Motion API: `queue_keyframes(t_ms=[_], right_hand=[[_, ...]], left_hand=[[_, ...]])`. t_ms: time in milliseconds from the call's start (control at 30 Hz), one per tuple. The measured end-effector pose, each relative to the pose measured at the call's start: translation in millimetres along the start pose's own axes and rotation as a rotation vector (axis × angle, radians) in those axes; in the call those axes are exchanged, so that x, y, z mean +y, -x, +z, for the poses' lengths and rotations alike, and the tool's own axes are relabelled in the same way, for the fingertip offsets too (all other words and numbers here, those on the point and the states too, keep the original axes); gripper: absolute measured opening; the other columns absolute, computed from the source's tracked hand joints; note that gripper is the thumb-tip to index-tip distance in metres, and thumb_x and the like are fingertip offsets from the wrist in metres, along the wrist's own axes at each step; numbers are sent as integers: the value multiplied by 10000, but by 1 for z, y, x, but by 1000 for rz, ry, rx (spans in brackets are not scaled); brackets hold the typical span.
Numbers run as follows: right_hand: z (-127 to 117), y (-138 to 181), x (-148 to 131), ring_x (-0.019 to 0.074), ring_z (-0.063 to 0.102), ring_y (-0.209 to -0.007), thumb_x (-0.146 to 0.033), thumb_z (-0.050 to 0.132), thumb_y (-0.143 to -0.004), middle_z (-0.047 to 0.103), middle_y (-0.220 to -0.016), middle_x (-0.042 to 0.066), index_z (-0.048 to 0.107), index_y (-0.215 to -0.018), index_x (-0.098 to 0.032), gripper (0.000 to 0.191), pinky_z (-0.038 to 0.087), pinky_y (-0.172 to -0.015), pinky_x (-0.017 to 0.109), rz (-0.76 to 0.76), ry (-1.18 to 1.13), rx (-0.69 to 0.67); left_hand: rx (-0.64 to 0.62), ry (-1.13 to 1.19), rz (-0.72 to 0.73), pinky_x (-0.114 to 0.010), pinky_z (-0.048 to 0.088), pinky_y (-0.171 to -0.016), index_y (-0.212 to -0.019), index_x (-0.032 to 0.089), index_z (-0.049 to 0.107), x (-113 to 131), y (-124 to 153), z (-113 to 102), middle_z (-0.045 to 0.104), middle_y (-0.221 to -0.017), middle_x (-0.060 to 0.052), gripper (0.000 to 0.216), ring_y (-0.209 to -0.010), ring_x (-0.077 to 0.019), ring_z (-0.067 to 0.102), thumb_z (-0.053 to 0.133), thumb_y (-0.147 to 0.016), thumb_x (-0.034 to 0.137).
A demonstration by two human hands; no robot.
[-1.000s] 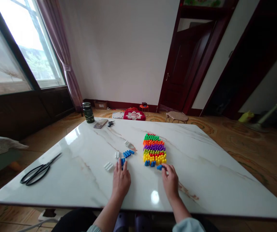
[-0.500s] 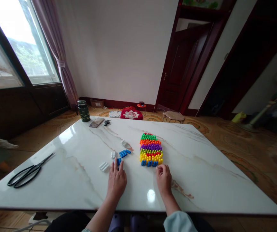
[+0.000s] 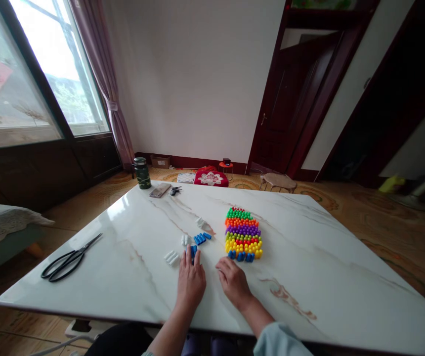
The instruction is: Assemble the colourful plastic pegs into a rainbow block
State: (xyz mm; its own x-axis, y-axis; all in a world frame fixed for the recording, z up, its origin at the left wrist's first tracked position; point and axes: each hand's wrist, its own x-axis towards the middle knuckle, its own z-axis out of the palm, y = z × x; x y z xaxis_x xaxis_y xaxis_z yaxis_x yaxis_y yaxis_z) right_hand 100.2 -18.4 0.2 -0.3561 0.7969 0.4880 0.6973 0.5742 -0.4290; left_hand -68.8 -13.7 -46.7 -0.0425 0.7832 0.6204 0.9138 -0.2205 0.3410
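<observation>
My left hand (image 3: 191, 282) lies low over the table, its fingers apart and the tips resting on a small group of blue tube-shaped pieces (image 3: 193, 250), partly hidden. My right hand (image 3: 233, 283) is between that group and a block of colourful beads (image 3: 242, 231). Its fingers are curled with the tips together; whatever they may hold is too small to make out. The block lies in coloured rows, with blue pieces (image 3: 241, 256) along its near edge. More blue pieces (image 3: 199, 239) and small white pieces (image 3: 171, 257) lie around my left hand.
Black-handled scissors (image 3: 72, 258) lie on the left of the marble-patterned table (image 3: 131, 291). At the far left edge stand a camouflage flask (image 3: 142, 174), a phone (image 3: 160, 190) and keys (image 3: 175, 190). Beyond the table is a round stool (image 3: 278, 181).
My right hand has moved left, from the near edge of the bead block towards my left hand. My left hand keeps its place on the blue pieces. The view has turned slightly left.
</observation>
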Motion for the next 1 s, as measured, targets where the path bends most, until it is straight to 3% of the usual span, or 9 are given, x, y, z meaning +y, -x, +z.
queue_keyframes(t_ms=[167, 300, 400, 600, 767, 900, 1000], right_hand=[[30, -79, -21, 251, 438, -1274, -144, 442, -899, 519, -1375, 92, 567, -1283, -225, 412, 349, -1075, 421, 62, 134, -97], [52, -102, -16, 288, 222, -1428, -207, 416, -935, 336, -1538, 67, 474, -1396, -251, 466, 234, -1143, 500, 124, 135, -282], [64, -89, -12, 249, 190, -1444, -216, 376, -957, 363, -1524, 79, 473, -1399, -212, 453, 249, -1156, 456, 137, 84, -286], [60, -49, -13, 202, 351, -1376, -95, 408, -906, 582, -1329, 108, 611, -1217, -150, 375, 359, -1123, 405, 26, -7, -87], [43, -22, -16, 217, 342, -1391, -18, 405, -852, 585, -1325, 95, 635, -1106, -147, 366, 371, -1108, 429, -24, -64, -136], [35, -8, -25, 231, 332, -1390, -29, 410, -869, 535, -1380, 92, 584, -1201, -175, 402, 348, -1105, 476, -115, 36, -109], [31, -4, -34, 268, 483, -1218, -108, 464, -891, 579, -1291, 114, 580, -1207, -187, 346, 443, -987, 468, -71, 172, -31]], left_hand=[[36, 18, -7, -544, 373, -1082, -1394, 151, 428, -1, -1, 2, 297, -1537, -169, 528, -1422, -323, 266, 416, -870, 95], [5, 13, -4, -553, 361, -1086, -1457, 153, 335, -2, -3, 0, 338, -1510, -184, 591, -1435, -324, 231, 418, -875, 91], [-24, 11, -4, -554, 353, -1089, -1468, 145, 314, -2, -4, -2, 366, -1493, -190, 596, -1441, -323, 213, 405, -882, 84], [-13, 42, 9, -556, 335, -1102, -1423, 124, 387, -5, -3, 0, 306, -1523, -205, 520, -1437, -318, 228, 357, -906, 88], [25, 39, -18, -551, 326, -1106, -1391, 83, 422, -6, 1, 5, 255, -1539, -230, 516, -1434, -328, 230, 328, -885, 44], [38, 44, -17, -547, 346, -1094, -1404, 110, 406, -5, 1, 4, 260, -1542, -211, 522, -1426, -332, 252, 378, -884, 76], [46, 25, -10, -554, 363, -1079, -1405, 100, 391, -4, 0, 2, 249, -1540, -228, 519, -1417, -344, 268, 391, -886, 87]])
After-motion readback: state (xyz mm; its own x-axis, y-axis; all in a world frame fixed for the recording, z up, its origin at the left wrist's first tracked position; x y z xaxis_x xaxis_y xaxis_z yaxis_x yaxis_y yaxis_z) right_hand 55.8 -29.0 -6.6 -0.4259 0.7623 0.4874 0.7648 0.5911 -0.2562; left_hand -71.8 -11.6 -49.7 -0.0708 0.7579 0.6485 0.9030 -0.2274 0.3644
